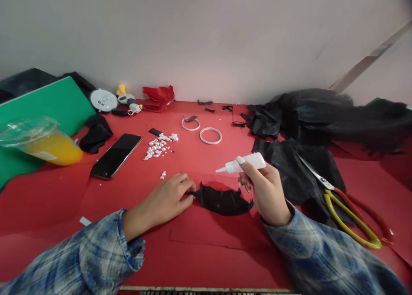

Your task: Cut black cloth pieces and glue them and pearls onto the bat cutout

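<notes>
A piece of black fabric (pixel 222 201) with pointed, gathered ends lies on the red table covering. Its left end is pinched between the fingers of my left hand (pixel 172 196). My right hand (pixel 268 190) is closed around a small white glue bottle (pixel 247 163), held above the fabric's right part. The bottle's narrow nozzle points left and slightly down, apart from the cloth. Beyond my hands lie two pale rings, one plain ring (pixel 210 136) and one ring with a dark scrap on it (pixel 190 123). White pearl beads (pixel 157 148) are heaped to their left.
Scissors (pixel 334 192) with red and yellow handles rest on black cloth (pixel 292 170) at right. Leftward are a phone (pixel 116 156), a tilted plastic cup of orange drink (pixel 48 145) and a green board (pixel 61 100). A red wrapper (pixel 158 97) lies near the wall.
</notes>
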### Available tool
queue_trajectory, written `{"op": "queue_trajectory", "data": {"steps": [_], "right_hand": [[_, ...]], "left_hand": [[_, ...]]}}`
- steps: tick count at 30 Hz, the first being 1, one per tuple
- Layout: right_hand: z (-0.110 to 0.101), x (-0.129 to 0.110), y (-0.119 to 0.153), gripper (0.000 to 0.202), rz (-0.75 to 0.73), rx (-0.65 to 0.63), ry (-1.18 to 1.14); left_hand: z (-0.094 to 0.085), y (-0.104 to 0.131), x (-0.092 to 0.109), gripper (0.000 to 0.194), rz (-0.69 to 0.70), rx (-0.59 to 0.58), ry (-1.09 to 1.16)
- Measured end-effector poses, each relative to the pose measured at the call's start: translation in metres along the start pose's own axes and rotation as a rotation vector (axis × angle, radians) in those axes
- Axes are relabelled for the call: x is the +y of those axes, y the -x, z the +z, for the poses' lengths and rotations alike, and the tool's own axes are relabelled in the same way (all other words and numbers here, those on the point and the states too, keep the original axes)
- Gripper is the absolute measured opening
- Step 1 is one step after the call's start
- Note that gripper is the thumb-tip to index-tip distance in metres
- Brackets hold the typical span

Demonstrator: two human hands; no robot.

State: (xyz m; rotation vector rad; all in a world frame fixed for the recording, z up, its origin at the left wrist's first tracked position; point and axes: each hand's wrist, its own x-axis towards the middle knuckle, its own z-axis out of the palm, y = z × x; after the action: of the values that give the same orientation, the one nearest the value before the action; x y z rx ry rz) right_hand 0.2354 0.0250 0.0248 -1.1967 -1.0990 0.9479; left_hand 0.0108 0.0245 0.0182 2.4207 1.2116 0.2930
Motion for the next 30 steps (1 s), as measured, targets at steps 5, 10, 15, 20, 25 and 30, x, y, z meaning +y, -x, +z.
{"op": "queue_trajectory", "data": {"steps": [5, 10, 15, 20, 25, 30], "right_hand": [[-0.001, -0.008, 0.002, 0.022, -0.263, -0.095, 0.225], [0.007, -0.002, 0.013, 0.026, -0.589, -0.259, 0.563], [0.017, 0.007, 0.02, 0.026, -0.74, -0.256, 0.702], [0.024, 0.009, 0.025, 0.024, -0.829, -0.262, 0.683], [0.022, -0.007, 0.029, 0.033, -0.854, -0.248, 0.75], [0.03, -0.032, 0.052, 0.018, -0.615, -0.459, 1.242]], "left_hand": [[0.002, 0.0, 0.007, 0.016, -0.041, 0.148, 0.054], [-0.004, 0.004, 0.017, 0.034, 0.021, 0.212, 0.17], [-0.004, 0.008, 0.026, 0.07, 0.039, 0.324, 0.131], [0.004, 0.005, 0.027, 0.039, 0.253, 0.606, 0.007], [-0.007, 0.006, 0.022, 0.027, 0.232, 0.828, -0.014], [-0.025, 0.001, -0.003, 0.026, -0.123, 0.967, 0.489]]}}
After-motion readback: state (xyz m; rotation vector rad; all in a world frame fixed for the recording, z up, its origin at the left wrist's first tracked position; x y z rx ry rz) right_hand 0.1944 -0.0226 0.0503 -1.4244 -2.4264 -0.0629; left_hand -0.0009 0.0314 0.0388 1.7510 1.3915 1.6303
